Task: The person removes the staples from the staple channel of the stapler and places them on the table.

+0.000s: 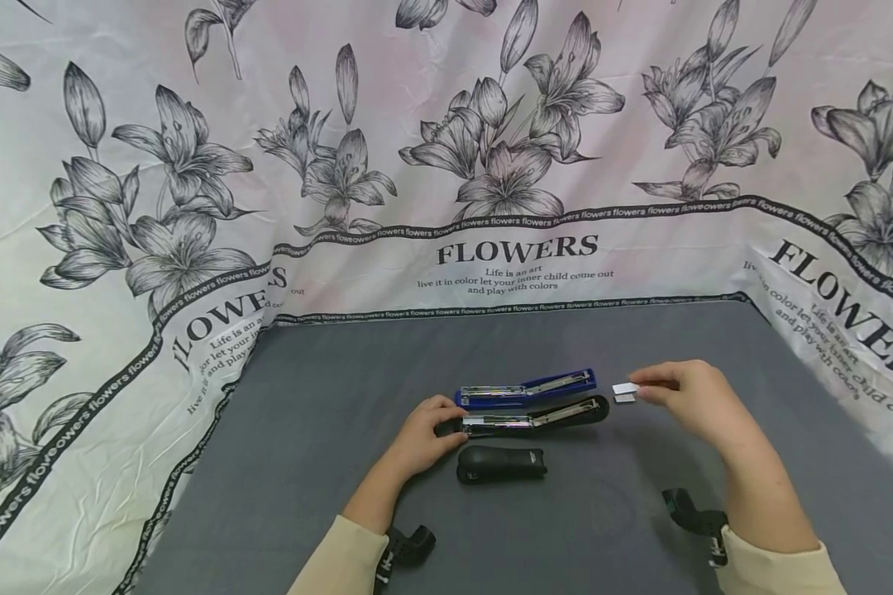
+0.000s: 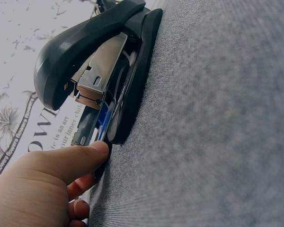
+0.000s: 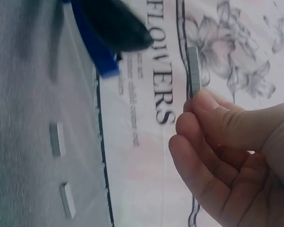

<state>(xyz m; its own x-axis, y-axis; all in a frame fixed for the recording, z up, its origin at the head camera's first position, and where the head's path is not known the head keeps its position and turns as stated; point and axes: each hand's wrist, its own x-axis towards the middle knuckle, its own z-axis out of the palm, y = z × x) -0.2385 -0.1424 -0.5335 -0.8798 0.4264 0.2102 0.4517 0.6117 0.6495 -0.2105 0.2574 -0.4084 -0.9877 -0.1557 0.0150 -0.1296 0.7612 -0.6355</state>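
Observation:
My left hand [image 1: 424, 434] pinches the near end of a black stapler [image 1: 588, 411], whose top is swung open along the table. Just behind it lies a blue stapler [image 1: 484, 399], also opened out flat. Nearest to me is a second black stapler [image 1: 501, 464], its top folded over its base; in the left wrist view this stapler [image 2: 97, 61] stands just past the left thumb. My right hand [image 1: 688, 401] pinches a strip of staples [image 3: 194, 71] between thumb and fingers, raised to the right of the opened staplers.
Two more staple strips lie on the grey table, one nearer strip [image 3: 67, 200] and another strip [image 3: 59, 139], in the right wrist view. A flower-printed cloth [image 1: 521, 273] borders the table's back and sides. Black wrist cameras sit on both forearms.

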